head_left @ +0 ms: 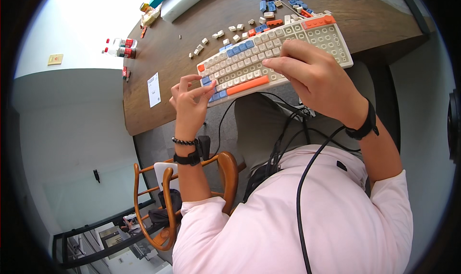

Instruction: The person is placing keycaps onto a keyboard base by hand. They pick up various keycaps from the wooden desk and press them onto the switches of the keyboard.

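Observation:
A cream keyboard (249,59) with blue and orange keycaps lies tilted at the near edge of the table. Several of its key positions have no caps, mostly on the right side and in a middle row. My left hand (188,101) curls its thumb and fingers around the keyboard's left end, on the blue keycaps there. Over the right half is my right hand (312,77), fingers drawn together and tips down at a middle row. What they pinch, if anything, is hidden. A long orange spacebar (248,85) sits in the front row between my hands.
Loose white keycaps (220,33) and blue keycaps (263,5) lie scattered behind the keyboard. A white card (153,89), bottles (124,47) and a dark wooden table (158,48) extend left. Black cables (283,139) hang over my lap. A wooden chair (229,178) stands at left.

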`<action>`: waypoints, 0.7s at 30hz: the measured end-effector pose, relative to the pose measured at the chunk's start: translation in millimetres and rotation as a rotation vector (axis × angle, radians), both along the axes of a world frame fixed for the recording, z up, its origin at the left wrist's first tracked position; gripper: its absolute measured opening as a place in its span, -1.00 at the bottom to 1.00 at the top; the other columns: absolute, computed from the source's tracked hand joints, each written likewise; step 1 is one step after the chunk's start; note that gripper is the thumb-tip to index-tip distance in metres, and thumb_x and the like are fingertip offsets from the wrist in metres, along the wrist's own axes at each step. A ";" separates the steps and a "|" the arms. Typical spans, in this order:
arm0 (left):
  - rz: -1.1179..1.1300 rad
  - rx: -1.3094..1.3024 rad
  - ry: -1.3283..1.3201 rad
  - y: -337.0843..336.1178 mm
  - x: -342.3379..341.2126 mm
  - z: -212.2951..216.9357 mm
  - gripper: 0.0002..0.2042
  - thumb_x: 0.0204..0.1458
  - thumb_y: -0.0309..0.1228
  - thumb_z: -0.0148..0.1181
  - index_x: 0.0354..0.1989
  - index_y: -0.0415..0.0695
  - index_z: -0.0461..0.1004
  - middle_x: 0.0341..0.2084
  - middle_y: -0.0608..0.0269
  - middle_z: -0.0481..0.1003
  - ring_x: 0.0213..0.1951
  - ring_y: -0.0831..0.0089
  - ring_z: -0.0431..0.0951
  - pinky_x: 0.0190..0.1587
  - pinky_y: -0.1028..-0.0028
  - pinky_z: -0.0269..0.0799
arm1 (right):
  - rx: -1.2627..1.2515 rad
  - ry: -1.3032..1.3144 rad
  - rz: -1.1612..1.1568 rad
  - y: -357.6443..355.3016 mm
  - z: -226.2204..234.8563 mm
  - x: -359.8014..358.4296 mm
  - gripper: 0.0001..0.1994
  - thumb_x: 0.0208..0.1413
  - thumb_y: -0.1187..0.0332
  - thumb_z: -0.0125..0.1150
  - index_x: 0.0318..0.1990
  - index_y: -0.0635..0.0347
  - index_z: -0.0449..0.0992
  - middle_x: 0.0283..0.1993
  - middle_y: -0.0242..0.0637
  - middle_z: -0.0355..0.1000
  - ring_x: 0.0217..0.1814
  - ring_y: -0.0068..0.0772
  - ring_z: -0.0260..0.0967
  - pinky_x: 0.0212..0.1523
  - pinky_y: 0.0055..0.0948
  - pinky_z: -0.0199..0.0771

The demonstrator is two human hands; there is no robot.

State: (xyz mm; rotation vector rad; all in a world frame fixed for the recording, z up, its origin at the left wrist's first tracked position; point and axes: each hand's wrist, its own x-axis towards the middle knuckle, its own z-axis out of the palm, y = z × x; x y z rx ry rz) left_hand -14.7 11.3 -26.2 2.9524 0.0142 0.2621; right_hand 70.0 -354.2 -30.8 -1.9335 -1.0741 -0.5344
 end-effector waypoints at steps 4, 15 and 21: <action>0.100 -0.252 -0.060 8.6 -13.9 -23.1 -0.80 0.35 -0.23 0.61 0.09 0.27 0.98 0.31 0.46 0.66 0.40 0.18 0.47 0.50 0.00 0.20 | -0.005 0.010 0.010 1.7 3.5 -0.1 -0.71 0.28 0.62 0.40 0.13 0.35 0.78 0.11 -0.04 0.69 0.19 0.10 0.72 0.21 -0.03 0.76; 0.021 -0.360 -0.115 71.5 65.3 0.8 -0.75 0.47 -0.38 0.48 0.22 -0.13 0.88 0.09 0.10 0.75 0.05 0.18 0.82 0.14 0.25 0.73 | 0.027 0.007 0.026 0.6 2.8 0.5 -0.67 0.19 0.68 0.40 0.11 0.35 0.78 -0.04 -0.11 0.60 0.01 0.01 0.67 0.05 -0.08 0.74; 0.236 -0.264 -0.100 110.7 114.9 -43.2 -0.54 0.42 -0.31 0.56 0.45 -0.12 0.75 0.14 0.02 0.72 -0.03 0.28 0.83 0.09 0.22 0.78 | 0.013 0.049 0.034 -0.4 5.4 -0.2 -0.68 0.21 0.66 0.40 0.11 0.34 0.78 -0.03 -0.11 0.61 0.01 0.01 0.67 0.05 -0.08 0.75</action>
